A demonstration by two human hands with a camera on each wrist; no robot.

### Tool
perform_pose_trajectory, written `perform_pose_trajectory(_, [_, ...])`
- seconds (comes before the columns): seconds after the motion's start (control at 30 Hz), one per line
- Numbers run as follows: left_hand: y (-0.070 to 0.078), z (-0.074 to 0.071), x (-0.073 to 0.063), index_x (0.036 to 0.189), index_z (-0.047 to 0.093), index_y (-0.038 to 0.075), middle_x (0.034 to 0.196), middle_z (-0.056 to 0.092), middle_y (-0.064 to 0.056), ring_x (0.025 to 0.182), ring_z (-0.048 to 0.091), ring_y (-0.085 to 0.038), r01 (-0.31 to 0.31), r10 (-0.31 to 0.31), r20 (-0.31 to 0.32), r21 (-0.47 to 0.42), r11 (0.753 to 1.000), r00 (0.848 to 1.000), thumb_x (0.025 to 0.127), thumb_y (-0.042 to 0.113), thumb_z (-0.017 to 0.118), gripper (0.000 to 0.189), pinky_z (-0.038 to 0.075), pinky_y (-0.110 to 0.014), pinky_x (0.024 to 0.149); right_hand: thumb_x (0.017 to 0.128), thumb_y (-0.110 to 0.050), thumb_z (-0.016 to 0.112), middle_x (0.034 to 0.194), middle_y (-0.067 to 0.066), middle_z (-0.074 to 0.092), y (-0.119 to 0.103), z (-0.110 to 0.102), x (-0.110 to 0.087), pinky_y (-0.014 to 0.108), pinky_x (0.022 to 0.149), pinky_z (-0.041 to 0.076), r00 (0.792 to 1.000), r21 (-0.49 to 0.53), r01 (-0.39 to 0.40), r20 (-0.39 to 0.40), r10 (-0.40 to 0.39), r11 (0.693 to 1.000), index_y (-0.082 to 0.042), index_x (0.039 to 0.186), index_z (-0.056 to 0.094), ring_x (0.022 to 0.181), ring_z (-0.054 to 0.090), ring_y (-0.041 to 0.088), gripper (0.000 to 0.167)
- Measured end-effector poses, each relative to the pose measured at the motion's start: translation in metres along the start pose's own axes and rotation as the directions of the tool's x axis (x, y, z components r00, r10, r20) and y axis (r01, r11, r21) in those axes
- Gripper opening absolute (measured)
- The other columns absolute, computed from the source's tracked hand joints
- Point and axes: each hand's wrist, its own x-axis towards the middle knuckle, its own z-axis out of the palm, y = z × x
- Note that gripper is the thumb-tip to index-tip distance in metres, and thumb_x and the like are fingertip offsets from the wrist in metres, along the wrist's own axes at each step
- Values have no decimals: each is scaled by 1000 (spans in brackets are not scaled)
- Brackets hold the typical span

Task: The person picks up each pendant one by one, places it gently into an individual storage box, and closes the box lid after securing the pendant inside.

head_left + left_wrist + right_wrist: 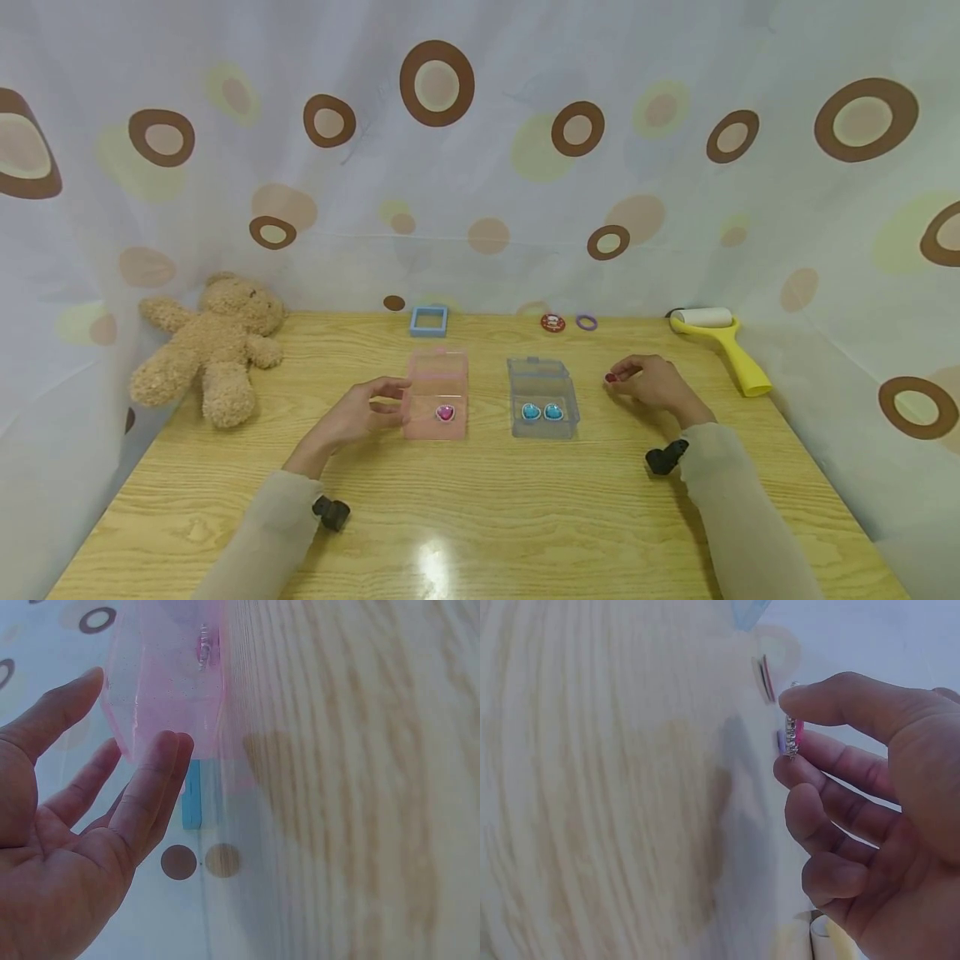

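Observation:
My right hand (654, 385) pinches a dark pink gem (799, 733) with a silver beaded rim between thumb and fingers, to the right of the blue-grey box. That clear blue-grey box (544, 430) has its lid up and holds two blue gems, one at left (531, 412) and one at right (553, 412). Left of it stands a clear pink box (417, 428), its lid also raised, with one pink gem (445, 412) inside. My left hand (363, 414) is at the pink box's left side, fingers extended and loosely spread, fingertips right at the wall.
A teddy bear (217, 346) lies at the far left. Along the back are a light blue square frame (428, 332), a red round badge (552, 327) and a purple ring (587, 327). At the back right lies a yellow-handled lint roller (738, 358). A patterned curtain (480, 167) borders the table.

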Motion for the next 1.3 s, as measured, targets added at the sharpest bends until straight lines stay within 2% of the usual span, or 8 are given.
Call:
perform_pose_trajectory(0.2, [0,0,0,148,43,1,139,51,-26,125,57,-44,-19,19,3,6,1000,1000,96,8,67,57,56,-44,96,92,-34,71,104,7,72,-12,-2,0,29,72,48,999,45,41,-14,-41,998,-12,116,70,92,63,21,33])
perform_pose_trajectory(0.43, [1,0,1,147,44,1,140,51,-26,126,57,-43,-12,12,0,-4,1000,1000,95,9,67,57,56,-44,96,92,-36,71,106,4,71,-27,-6,3,32,82,49,996,85,85,-13,-84,993,-15,116,71,95,62,19,32])
perform_pose_trajectory(0.63, [3,-1,-1,148,43,0,140,51,-27,126,57,-45,-14,14,5,-10,1000,1000,95,9,67,58,56,-45,97,92,-40,71,109,5,70,-45,-5,2,31,80,49,993,156,110,12,-114,982,-16,118,70,96,61,19,35])
perform_pose_trajectory(0.83, [3,-1,-1,147,43,0,139,52,-27,126,57,-45,-22,22,6,2,1000,1000,96,8,67,57,56,-45,96,93,-35,72,110,5,71,-61,1,4,34,85,49,988,201,149,20,-156,968,-17,117,70,100,61,20,30])
perform_pose_trajectory(1.07, [2,0,0,148,43,1,139,51,-26,126,57,-44,-19,19,3,12,1000,1000,96,8,67,58,57,-44,96,94,-29,71,108,5,70,-84,7,6,34,74,52,983,220,168,42,-181,961,-17,116,70,88,60,22,25])
perform_pose_trajectory(1.3, [1,-1,0,148,43,0,139,50,-28,126,57,-45,-22,22,9,-9,1000,1000,96,6,66,57,57,-44,96,92,-31,72,105,3,70,-105,17,8,32,71,51,976,217,197,53,-213,956,-19,115,71,83,60,20,26])
